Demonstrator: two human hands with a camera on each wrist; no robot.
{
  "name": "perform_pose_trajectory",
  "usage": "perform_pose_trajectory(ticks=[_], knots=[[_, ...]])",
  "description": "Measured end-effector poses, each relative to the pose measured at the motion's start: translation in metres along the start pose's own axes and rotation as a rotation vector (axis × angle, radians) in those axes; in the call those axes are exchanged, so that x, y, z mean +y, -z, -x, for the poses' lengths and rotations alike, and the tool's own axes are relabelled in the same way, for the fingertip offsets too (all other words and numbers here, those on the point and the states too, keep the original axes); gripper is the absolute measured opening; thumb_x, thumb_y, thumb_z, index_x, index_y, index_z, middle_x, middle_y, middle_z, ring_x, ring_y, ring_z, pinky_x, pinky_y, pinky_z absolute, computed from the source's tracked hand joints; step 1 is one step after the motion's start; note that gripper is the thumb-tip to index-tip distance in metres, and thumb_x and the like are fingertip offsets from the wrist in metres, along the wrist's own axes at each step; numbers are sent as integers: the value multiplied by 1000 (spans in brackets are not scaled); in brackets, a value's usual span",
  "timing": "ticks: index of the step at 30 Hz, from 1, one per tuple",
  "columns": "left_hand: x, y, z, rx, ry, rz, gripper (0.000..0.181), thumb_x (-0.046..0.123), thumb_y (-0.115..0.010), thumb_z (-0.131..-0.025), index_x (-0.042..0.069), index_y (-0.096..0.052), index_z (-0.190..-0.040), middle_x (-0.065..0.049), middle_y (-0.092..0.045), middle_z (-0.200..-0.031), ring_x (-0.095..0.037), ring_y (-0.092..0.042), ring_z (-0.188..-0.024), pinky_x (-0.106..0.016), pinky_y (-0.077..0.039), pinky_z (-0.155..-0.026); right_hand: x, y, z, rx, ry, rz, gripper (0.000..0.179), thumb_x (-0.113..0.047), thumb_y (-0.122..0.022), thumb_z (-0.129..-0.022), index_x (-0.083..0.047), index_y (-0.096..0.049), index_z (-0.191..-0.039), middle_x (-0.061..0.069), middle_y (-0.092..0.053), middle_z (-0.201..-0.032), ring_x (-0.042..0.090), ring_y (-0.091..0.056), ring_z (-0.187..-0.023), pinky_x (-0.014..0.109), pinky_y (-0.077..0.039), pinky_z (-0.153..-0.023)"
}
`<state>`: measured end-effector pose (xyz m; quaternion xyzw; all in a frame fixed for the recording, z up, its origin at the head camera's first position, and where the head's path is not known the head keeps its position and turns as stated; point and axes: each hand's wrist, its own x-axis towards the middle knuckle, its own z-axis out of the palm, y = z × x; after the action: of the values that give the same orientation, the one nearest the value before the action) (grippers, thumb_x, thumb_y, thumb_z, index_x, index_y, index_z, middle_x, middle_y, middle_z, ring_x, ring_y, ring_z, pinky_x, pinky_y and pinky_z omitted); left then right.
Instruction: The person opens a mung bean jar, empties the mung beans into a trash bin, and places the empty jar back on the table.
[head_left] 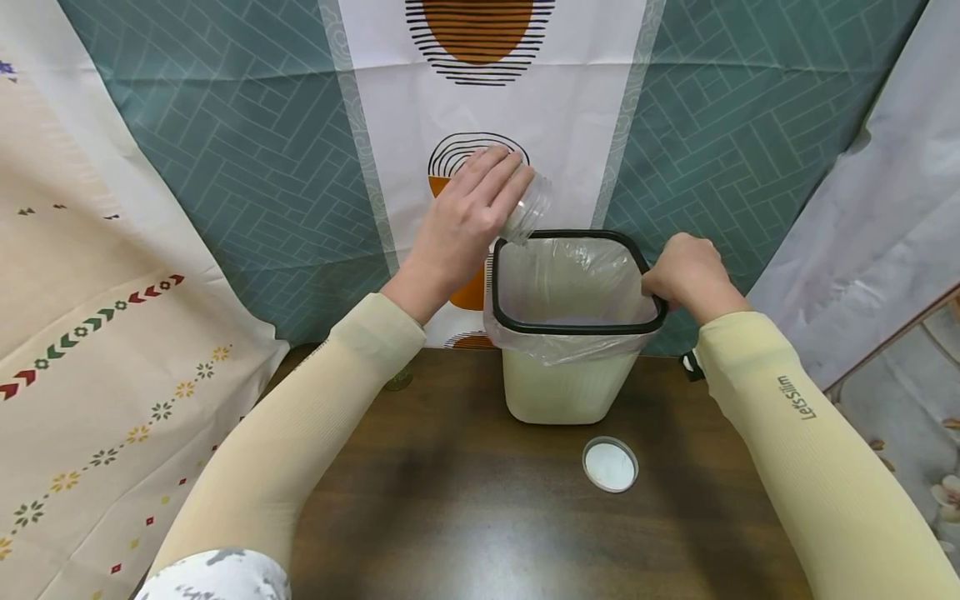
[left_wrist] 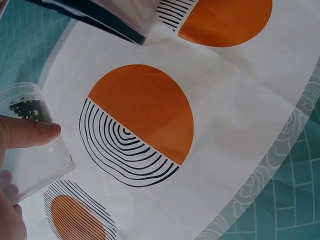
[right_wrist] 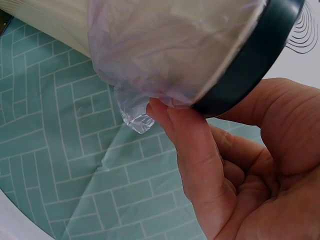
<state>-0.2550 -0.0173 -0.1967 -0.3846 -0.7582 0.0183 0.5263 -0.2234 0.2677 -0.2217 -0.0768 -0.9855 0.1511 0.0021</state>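
Observation:
A cream trash bin (head_left: 570,387) with a black rim (head_left: 581,328) stands at the back of the table, lined with a clear plastic bag (head_left: 558,346) folded over its edge. My left hand (head_left: 467,215) grips a clear jar (head_left: 531,204) tilted at the bin's back left corner. Small dark bits (left_wrist: 31,109) show inside the jar in the left wrist view. On the other side, my right hand (head_left: 688,271) pinches the rim. Its fingertips press the bag against the bin's outside in the right wrist view, with a loose bag corner (right_wrist: 135,112) beside them.
A round lid (head_left: 611,465) with a white inside lies in front of the bin. Near my left sleeve is a small round object (head_left: 399,380). A small black item (head_left: 692,365) sits by my right sleeve. Patterned cloth (head_left: 247,150) hangs right behind the bin.

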Motion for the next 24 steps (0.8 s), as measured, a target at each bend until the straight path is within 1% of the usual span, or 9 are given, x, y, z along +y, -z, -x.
perform_pose_trajectory(ticks=[4,9,15,21,24], knots=[[1,0,1,-21,-2,16,38,0,-41,-96,7,-52,-133,-11,-54,-135,-26,-44,-131,-35,-26,-115,1,-1,0,3,4,1,22,-19,-60,-73,1,-63,-66,11,-62,-54,27,-58,-55,32,-43,-45],[2,-1,1,-19,-11,17,39,-1,-38,-97,6,-53,-132,-11,-53,-136,-26,-44,-131,-35,-26,-116,1,-1,0,2,5,1,21,-18,-60,-74,2,-63,-66,11,-62,-54,27,-58,-55,32,-43,-44],[2,-2,2,-32,-21,9,39,-1,-39,-97,6,-52,-133,-11,-53,-136,-26,-43,-132,-33,-25,-116,2,-1,-2,3,3,15,21,-18,-59,-73,1,-63,-66,11,-62,-54,28,-58,-57,32,-43,-44],[3,-3,1,-7,-18,24,38,0,-39,-97,7,-52,-132,-11,-54,-134,-26,-44,-130,-32,-25,-116,1,-1,-2,6,-8,4,20,-17,-58,-73,2,-63,-67,11,-62,-54,28,-58,-55,32,-43,-43],[4,-4,1,-7,-26,21,38,0,-38,-98,7,-52,-132,-11,-53,-135,-26,-43,-131,-33,-25,-116,2,-2,-2,5,-10,4,20,-17,-59,-73,2,-63,-68,11,-62,-54,28,-58,-56,32,-43,-44]])
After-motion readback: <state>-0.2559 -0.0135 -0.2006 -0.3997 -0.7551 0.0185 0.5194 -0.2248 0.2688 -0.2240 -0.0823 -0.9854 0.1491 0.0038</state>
